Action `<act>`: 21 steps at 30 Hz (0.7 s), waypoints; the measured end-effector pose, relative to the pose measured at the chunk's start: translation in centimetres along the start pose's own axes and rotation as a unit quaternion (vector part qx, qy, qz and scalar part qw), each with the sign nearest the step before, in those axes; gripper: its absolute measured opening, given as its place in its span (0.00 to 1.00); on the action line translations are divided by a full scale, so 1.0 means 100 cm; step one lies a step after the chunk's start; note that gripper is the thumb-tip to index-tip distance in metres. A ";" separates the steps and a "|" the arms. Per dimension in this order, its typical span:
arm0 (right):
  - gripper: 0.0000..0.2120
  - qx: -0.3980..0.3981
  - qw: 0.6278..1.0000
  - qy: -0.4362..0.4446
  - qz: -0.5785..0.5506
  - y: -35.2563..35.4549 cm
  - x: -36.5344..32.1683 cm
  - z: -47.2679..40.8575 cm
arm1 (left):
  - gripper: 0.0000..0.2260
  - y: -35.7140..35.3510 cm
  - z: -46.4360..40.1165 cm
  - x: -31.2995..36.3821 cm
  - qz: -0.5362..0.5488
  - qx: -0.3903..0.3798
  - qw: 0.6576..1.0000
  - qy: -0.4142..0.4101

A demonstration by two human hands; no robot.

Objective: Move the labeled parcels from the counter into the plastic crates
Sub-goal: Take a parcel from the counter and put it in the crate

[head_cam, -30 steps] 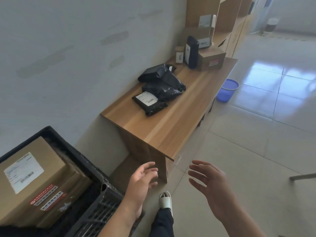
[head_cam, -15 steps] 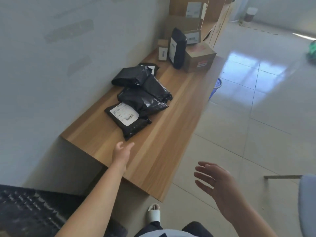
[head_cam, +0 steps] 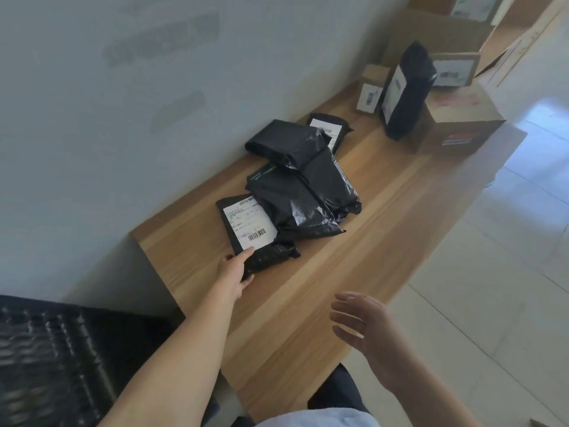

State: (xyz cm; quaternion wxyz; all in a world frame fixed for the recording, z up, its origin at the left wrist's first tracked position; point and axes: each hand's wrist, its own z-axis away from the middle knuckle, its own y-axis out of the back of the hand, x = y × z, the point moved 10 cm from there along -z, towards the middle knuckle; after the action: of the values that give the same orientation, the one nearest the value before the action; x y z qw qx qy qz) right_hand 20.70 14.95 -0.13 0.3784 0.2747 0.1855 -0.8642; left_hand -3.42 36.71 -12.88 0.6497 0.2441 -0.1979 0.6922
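A labelled black parcel is seen at the near end of a heap of black mailers on the wooden counter, its near corner pinched between thumb and fingers of the left hand. The right hand is held above the counter's edge, fingers relaxed and slightly spread, holding nothing. A black plastic crate is glimpsed lower left; cardboard boxes are stacked at the far end.

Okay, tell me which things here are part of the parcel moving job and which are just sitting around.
Part of the job:
- labeled black parcel, gripped at its near end by the left hand
- pile of black mailer bags
- upright black bag
- cardboard boxes
- black crate
- counter

Just there:
- right hand, open, holding nothing
- wall
- tiled floor
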 end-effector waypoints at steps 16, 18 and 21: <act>0.09 -0.143 0.976 -0.071 0.146 -0.053 -0.063 -0.125 | 0.11 0.019 0.057 -0.026 -0.024 0.045 0.996 0.076; 0.09 -0.154 0.973 -0.073 0.156 -0.058 -0.057 -0.118 | 0.14 0.030 0.079 -0.035 -0.019 0.035 0.997 0.065; 0.09 -0.166 0.969 -0.065 0.168 -0.065 -0.048 -0.104 | 0.20 0.051 0.111 -0.051 -0.010 0.024 0.998 0.053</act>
State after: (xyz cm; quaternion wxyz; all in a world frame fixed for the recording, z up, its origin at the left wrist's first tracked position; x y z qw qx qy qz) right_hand 21.96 27.24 -4.58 0.5700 0.1783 0.2529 -0.7612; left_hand -7.46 25.67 -6.74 0.6602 0.2248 -0.1437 0.7021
